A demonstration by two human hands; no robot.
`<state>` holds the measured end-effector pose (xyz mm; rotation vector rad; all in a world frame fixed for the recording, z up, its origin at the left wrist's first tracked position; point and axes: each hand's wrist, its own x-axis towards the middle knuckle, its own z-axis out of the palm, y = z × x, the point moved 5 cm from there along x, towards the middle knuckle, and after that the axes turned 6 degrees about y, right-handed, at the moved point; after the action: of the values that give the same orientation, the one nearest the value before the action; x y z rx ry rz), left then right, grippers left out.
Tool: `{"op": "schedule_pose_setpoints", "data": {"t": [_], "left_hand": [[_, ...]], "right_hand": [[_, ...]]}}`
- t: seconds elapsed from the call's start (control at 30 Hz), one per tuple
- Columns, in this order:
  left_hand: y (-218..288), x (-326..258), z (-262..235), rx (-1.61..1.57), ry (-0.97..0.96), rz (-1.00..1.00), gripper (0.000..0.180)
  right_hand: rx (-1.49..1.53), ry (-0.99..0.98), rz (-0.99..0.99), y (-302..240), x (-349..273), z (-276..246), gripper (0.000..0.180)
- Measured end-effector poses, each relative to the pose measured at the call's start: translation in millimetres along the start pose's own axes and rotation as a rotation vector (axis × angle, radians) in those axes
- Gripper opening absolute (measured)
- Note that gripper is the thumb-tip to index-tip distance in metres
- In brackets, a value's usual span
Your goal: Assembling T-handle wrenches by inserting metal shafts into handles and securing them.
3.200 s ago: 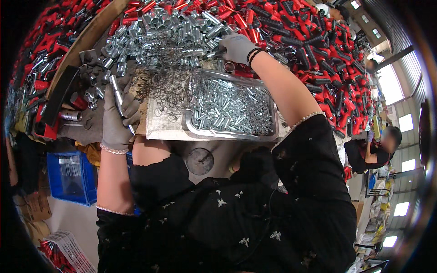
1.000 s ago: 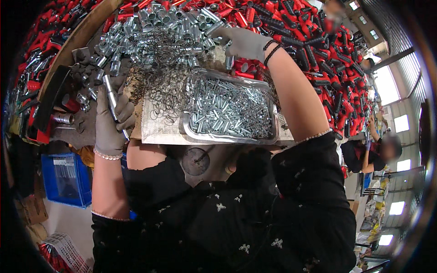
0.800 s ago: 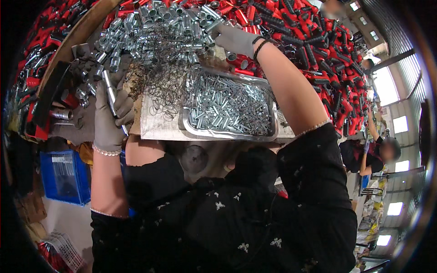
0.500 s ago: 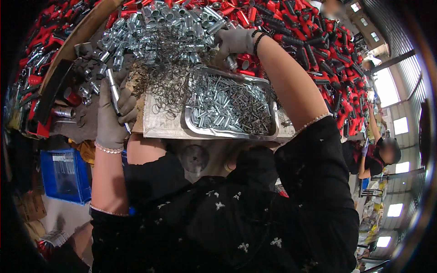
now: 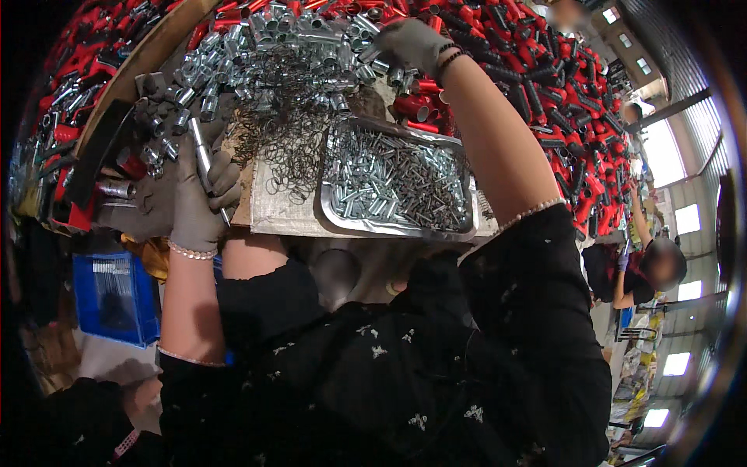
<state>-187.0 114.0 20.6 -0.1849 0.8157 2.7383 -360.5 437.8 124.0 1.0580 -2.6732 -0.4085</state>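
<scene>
The desk [image 5: 280,222] is huge and almost fully covered. The biggest thing on it is a wide heap of red and black handles [image 5: 545,78] that fills the far side. Next comes a pile of shiny metal sleeves [image 5: 288,47] in the middle. Closer in sits a silver tray [image 5: 467,229] full of small metal pins, and beside it lies a tangle of thin wire rings [image 5: 284,140].

The left hand [image 5: 198,198] wears a grey glove, and its fingers are curled tight around a thin metal rod [image 5: 201,152] that stands nearly upright at the near edge of the desk. The right hand [image 5: 416,43], also gloved, reaches far out to the sleeves, and its fingers are bent down onto the pile. I cannot tell if they pinch one yet.

This looks like the picking step. The next move likely calls for lifting one sleeve and bringing it back over the tray to the rod.

There is little free room. The only bare spot is the strip near the tray's front edge.
</scene>
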Motion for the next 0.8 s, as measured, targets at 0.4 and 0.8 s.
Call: {"op": "schedule_pose_setpoints", "data": {"t": [0.4,0.8], "left_hand": [[0.9,0.4,-5.6,-0.048,-0.068,-0.045,0.055],[-1.5,2.2,-7.5,-0.092,-0.067,-0.057,0.048]], "right_hand": [[0.18,-0.173,0.63,-88.3,-29.5,27.5,0.051],[0.536,-0.019,0.827,-80.2,-34.2,43.7,0.06]]}}
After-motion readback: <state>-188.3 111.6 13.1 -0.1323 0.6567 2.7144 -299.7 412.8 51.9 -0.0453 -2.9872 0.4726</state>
